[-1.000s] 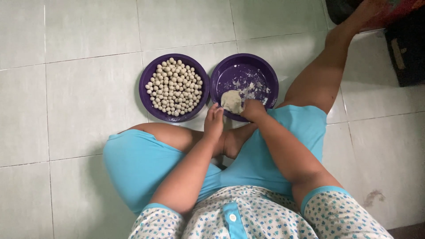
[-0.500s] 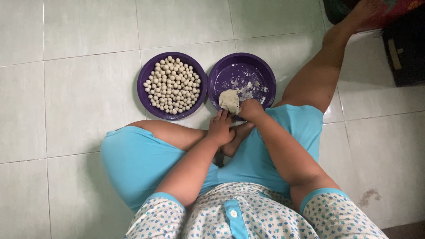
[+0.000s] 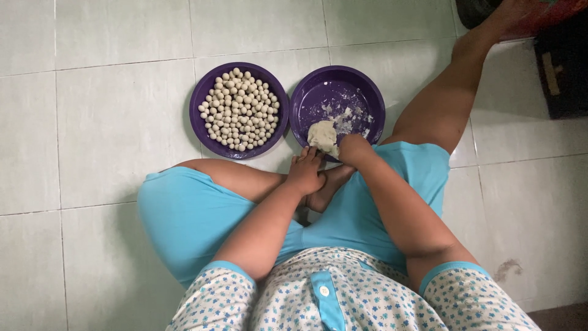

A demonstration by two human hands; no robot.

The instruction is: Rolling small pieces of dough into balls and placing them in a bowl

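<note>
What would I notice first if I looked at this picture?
Two round purple plates on the pale tiled floor: the left plate is heaped with little dough balls, the right plate holds a lump of dough. The right hand touches that lump; the left hand is beside it.

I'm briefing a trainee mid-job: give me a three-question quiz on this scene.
1. True or false: the left plate holds many small dough balls.
2. Which hand touches the dough lump? A) left B) right
3. Fill in: both plates are coloured ____.

Key:
1. True.
2. B: the right hand is on the lump at the near rim of the right plate; the left hand is beside it, off the plate.
3. Purple.
</note>
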